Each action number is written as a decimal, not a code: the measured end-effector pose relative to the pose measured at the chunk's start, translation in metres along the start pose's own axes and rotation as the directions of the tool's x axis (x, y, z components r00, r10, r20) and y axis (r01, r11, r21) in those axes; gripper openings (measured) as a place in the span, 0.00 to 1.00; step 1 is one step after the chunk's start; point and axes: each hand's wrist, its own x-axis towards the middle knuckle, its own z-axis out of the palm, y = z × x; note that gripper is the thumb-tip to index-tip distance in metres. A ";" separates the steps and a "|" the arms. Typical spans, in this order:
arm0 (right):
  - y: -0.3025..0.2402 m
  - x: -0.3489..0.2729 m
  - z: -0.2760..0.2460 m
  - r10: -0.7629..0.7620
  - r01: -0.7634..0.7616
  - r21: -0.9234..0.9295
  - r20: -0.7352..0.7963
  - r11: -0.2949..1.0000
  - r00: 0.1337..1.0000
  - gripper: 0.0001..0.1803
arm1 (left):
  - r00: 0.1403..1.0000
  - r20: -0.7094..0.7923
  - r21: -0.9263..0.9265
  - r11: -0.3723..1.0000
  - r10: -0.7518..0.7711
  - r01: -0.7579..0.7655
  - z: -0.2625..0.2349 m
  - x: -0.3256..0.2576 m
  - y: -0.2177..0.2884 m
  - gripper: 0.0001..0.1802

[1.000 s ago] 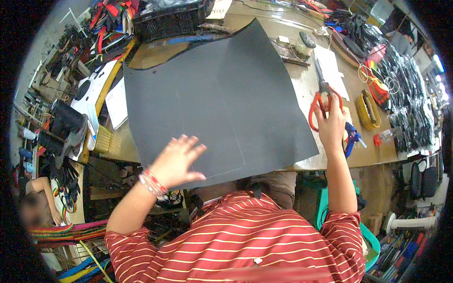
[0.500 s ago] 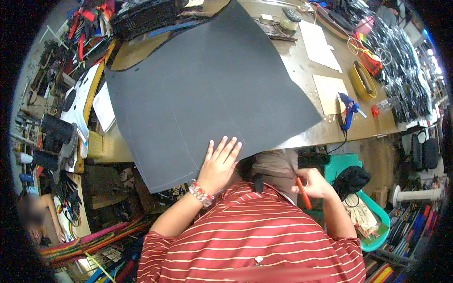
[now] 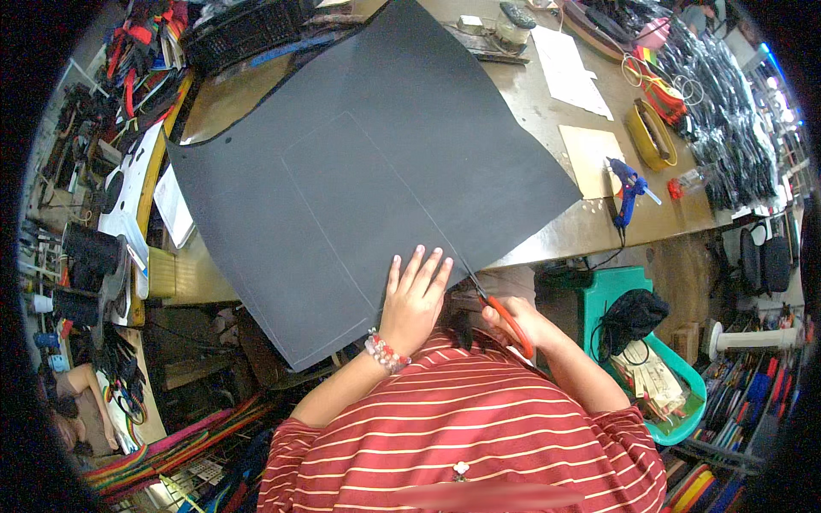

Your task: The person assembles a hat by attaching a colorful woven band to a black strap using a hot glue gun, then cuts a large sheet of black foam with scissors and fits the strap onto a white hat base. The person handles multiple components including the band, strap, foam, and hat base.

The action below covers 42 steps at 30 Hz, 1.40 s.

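A large black sheet with thin pale marked lines lies over the table, its near corner hanging past the front edge. My left hand rests flat on the sheet near that edge, fingers stretched out. My right hand grips scissors with orange-red handles. Their blades point up and left and meet the sheet's near edge close to a marked line, just right of my left fingertips. How far the blades are apart is too small to tell.
On the table at right are a blue glue gun, a tan card, a yellow oval basket and white paper. A green chair stands at my right. A black crate sits at the far left.
The scissors have moved up and left from beside my body to the sheet's near edge. The sheet has turned slightly, and my left hand has shifted a little right with it.
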 end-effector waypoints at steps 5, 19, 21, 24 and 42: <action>0.008 -0.001 -0.006 0.025 -0.030 0.113 0.051 0.993 0.998 0.35 | 1.000 0.017 -0.003 1.000 0.001 -0.001 -0.001 0.001 0.000 0.28; 0.001 -0.002 -0.005 0.103 -0.116 -0.112 -0.116 0.987 0.988 0.35 | 0.997 0.078 -0.029 0.999 -0.013 0.015 -0.004 0.003 0.000 0.29; -0.002 -0.004 -0.001 0.009 -0.011 -0.014 -0.143 1.000 0.990 0.35 | 0.997 0.073 -0.036 0.999 -0.007 0.009 -0.004 0.003 0.000 0.29; -0.006 -0.006 0.002 0.060 -0.062 -0.008 -0.138 0.998 0.989 0.34 | 0.997 0.072 -0.042 0.999 -0.003 0.006 -0.004 0.002 0.000 0.29; -0.010 0.004 0.005 0.126 -0.127 -0.001 -0.135 0.992 0.983 0.36 | 0.995 0.085 -0.152 0.988 0.048 -0.034 -0.003 -0.003 0.002 0.28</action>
